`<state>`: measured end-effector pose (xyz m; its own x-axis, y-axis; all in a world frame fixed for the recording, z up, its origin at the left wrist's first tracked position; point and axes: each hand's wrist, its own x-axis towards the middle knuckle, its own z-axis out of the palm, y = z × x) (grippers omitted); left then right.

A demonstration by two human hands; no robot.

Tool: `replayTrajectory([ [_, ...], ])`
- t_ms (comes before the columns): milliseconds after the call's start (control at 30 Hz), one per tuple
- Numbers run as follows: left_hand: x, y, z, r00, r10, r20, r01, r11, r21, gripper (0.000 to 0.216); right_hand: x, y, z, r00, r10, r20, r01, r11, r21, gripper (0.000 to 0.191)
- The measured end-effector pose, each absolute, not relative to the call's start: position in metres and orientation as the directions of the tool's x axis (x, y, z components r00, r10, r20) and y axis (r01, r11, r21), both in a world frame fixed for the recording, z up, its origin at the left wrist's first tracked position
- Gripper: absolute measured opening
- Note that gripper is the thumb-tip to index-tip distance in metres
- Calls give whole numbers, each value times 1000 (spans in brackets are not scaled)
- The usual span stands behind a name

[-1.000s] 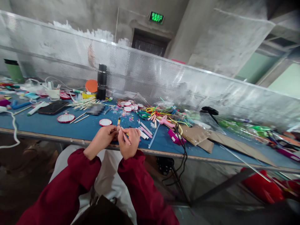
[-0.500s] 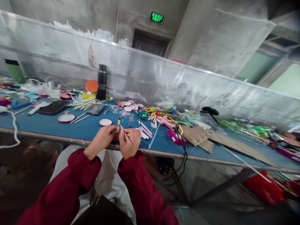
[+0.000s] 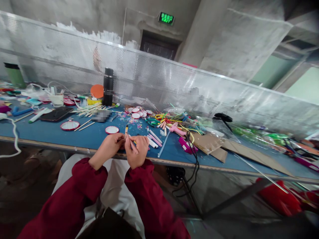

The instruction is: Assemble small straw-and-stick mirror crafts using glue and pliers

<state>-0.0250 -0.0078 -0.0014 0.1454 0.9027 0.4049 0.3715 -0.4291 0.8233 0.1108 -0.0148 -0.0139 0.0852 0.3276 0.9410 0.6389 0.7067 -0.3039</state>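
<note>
Fingers curled, my left hand [image 3: 111,146] and right hand [image 3: 137,151] come close around 1 dark-tipped yellow stick [image 3: 127,128], upright between them; I cannot tell which pinches it. A red-rimmed disc [image 3: 112,129] lies near.

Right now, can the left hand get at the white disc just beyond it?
Probably yes: nothing visible lies between the left hand and disc, though the hand seems to hold a stick.

Black bottle [image 3: 108,88] before perforated screen [image 3: 159,74], lit exit sign [image 3: 166,18] above — dark phone [image 3: 55,114], green tumbler [image 3: 15,77] at left
</note>
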Motion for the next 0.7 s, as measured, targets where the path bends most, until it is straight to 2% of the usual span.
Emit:
replayTrajectory([
  [233,-26,-5,-5,137,922,361,346,-386,855,21,113,-14,-18,159,329,931,676,651,-345,14],
  [700,-25,-7,-1,147,911,386,342,-413,844,29,109,-16,-12,98,337,937,638,701,-319,18],
])
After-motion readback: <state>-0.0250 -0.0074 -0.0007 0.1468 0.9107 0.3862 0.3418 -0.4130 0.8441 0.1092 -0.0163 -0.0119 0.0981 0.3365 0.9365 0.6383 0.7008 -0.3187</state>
